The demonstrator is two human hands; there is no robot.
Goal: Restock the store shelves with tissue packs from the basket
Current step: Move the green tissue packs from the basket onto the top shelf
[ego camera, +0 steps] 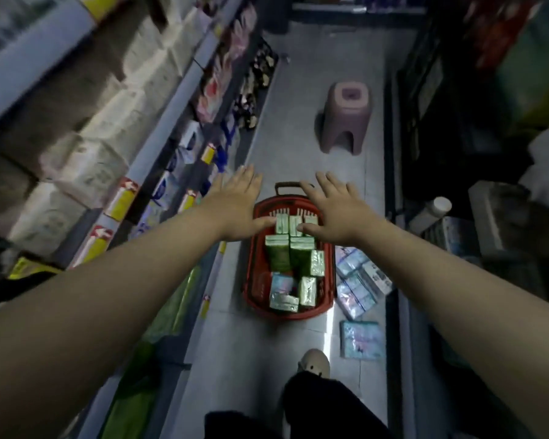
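Red plastic basket [256, 267] sits on the grey floor [298, 128] of the aisle, just ahead of my shoe [314, 362]. Green tissue packs [278, 253] fill most of it: rows standing on edge at the far end, a few lying loose at the near end beside one pale blue pack [281, 285]. My left hand [235, 207] is stretched out palm down, fingers [246, 174] straight and slightly spread, released, grasping nothing; in view it overlaps the basket's far left rim. My right hand [336, 213] is the same, palm down, fingers straight, nothing held, over the far right rim. Cannot tell if either hand touches the packs. The dark basket handle [287, 186] shows between the two hands. Just beside the basket's right wall a pile of pale blue packs [358, 280] lies on the floor; one more flat blue pack [362, 339] lies nearer me, apart from the pile. A pink stool [346, 118] stands farther down the aisle. Shelves [171, 99] run along my left with white wrapped goods and yellow price tags [122, 198], all blurred.
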